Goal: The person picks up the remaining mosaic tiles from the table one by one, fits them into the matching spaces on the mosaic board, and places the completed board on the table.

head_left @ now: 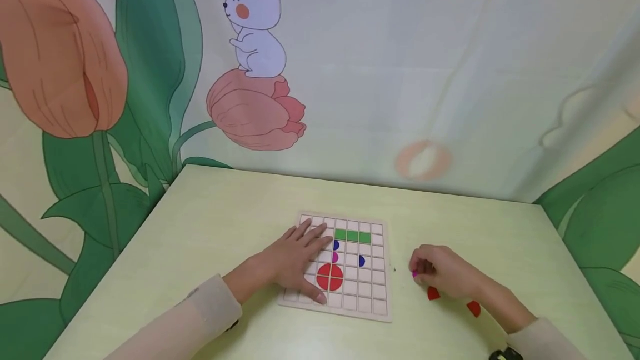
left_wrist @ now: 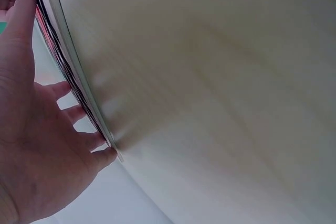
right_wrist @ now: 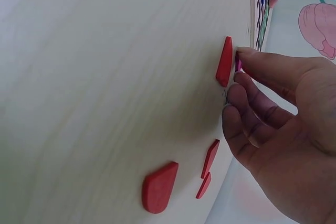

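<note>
Board beneath spread left hand; magenta piece pinched in right hand, near red pieces, right of board. Best to pinch lightly by edges, pressing board flat without nudging red circle.

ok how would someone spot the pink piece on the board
On the table, find the gridded board. In the head view, look just above its red circle, below a blue piece. The small pink piece there is the only pink one visible on the board.
</note>
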Demonstrator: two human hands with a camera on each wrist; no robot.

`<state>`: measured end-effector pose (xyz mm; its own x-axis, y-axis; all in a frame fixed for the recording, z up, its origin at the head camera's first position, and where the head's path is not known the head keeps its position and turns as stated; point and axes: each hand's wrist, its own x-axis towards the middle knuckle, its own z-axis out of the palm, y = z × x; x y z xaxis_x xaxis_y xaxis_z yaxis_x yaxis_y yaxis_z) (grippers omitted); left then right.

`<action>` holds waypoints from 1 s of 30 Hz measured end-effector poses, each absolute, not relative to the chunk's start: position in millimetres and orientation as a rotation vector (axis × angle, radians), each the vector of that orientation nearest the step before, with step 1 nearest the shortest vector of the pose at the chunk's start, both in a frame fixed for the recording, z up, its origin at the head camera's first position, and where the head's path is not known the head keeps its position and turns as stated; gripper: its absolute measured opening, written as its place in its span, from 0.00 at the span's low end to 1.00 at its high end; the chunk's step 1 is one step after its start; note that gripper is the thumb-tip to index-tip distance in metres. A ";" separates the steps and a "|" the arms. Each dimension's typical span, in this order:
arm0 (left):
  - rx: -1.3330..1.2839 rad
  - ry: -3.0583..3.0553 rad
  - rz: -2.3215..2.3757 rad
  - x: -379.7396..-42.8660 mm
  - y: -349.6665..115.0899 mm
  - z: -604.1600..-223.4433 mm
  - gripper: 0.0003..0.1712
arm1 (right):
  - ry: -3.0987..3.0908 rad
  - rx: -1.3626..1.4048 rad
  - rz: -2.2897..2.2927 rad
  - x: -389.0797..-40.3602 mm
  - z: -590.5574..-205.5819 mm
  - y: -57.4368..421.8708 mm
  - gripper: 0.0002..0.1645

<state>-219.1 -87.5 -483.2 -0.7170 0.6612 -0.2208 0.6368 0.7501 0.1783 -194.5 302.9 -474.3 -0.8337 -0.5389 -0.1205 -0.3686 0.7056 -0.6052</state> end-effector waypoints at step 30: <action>1.014 2.691 0.109 -221.5 -88.1 -488.5 0.77 | 2.619 -0.615 -0.907 -193.2 -471.6 301.8 0.09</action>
